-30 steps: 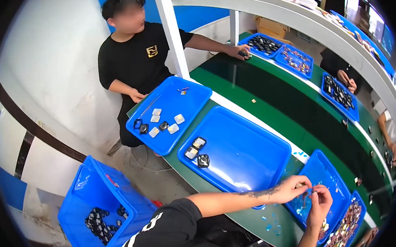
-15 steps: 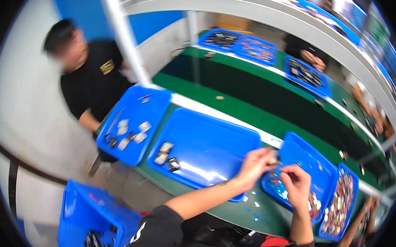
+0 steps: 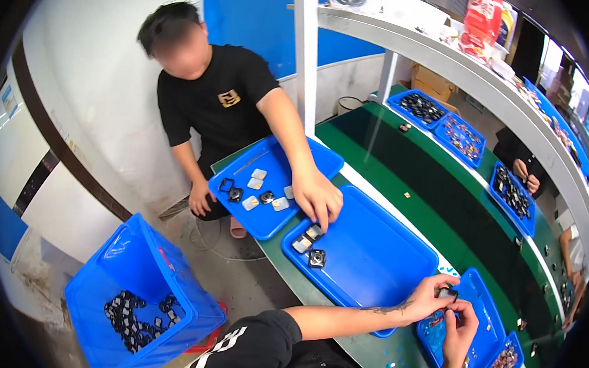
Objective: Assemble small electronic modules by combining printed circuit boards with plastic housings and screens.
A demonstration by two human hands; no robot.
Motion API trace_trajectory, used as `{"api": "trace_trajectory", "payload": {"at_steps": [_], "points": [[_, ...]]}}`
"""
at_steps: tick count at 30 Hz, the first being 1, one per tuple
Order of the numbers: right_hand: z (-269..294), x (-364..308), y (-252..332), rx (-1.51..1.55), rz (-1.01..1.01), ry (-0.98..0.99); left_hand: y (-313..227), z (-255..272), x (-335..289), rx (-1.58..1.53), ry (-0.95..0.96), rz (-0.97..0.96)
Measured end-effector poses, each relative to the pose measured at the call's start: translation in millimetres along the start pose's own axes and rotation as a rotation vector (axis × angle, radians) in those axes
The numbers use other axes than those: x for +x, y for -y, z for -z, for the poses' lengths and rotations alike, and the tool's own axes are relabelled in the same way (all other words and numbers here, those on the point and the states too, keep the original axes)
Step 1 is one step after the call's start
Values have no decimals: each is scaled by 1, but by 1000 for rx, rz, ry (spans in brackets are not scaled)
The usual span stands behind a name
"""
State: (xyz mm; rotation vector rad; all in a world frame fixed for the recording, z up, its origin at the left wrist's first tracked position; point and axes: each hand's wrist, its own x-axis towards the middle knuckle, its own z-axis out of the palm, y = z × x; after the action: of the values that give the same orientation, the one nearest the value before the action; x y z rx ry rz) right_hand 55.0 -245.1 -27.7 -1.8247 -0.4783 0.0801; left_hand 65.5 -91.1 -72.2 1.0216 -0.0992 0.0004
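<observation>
My left hand pinches a small black square device with a pale face, held over the near edge of a blue tray. Just below it, my right hand has its fingers closed near the device's lower side; what they grip, if anything, is too small to make out. Shiny bits and blue film lie in that tray. To the left, a larger blue tray holds a few small black devices at its left end, where a co-worker's hand touches one.
A co-worker sits at the far left behind a blue tray of loose parts. A blue bin with black pieces stands at lower left. Beyond the trays runs a green belt; above it is a white shelf with a red bottle.
My view has swung left, so the trays appear farther right and lower. The co-worker's arm has reached into the large tray. My hands remain together at the small device.
</observation>
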Motion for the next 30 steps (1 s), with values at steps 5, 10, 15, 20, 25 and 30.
{"api": "trace_trajectory", "payload": {"at_steps": [5,10,15,20,25,30], "points": [[14,-3,13,72,-37,-171,-27,-8,10,150,-10,-43],[-17,8,38,95,-100,-171,-37,6,3,-348,-256,161],[-18,12,27,-55,-38,-273,-27,-8,-1,-186,-149,285],[-15,16,38,-239,161,-352,-34,-2,-8,-154,51,92],[-14,16,49,-282,127,-377,-33,-1,-11,-76,80,-1],[-11,19,47,-294,156,-339,-32,0,-12,-41,81,-14]]}}
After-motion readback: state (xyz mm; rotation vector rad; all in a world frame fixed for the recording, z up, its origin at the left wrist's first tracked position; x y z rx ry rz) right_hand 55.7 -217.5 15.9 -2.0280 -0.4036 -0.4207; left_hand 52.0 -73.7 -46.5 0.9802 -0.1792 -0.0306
